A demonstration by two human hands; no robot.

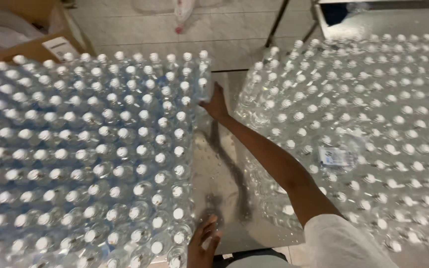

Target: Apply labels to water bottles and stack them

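Observation:
A large block of several clear plastic water bottles with white caps fills the left of the view. My right hand reaches forward and presses against the far right corner of this block, its fingers on a bottle's side. Near the bottom edge, my left hand rests against the near right corner of the same block. A second block of clear capped bottles stands on the right, and one bottle with a blue-and-white label lies on top of it.
A wet metal table surface shows in the gap between the two blocks. Cardboard boxes stand at the back left on a tiled floor. Dark metal legs stand behind.

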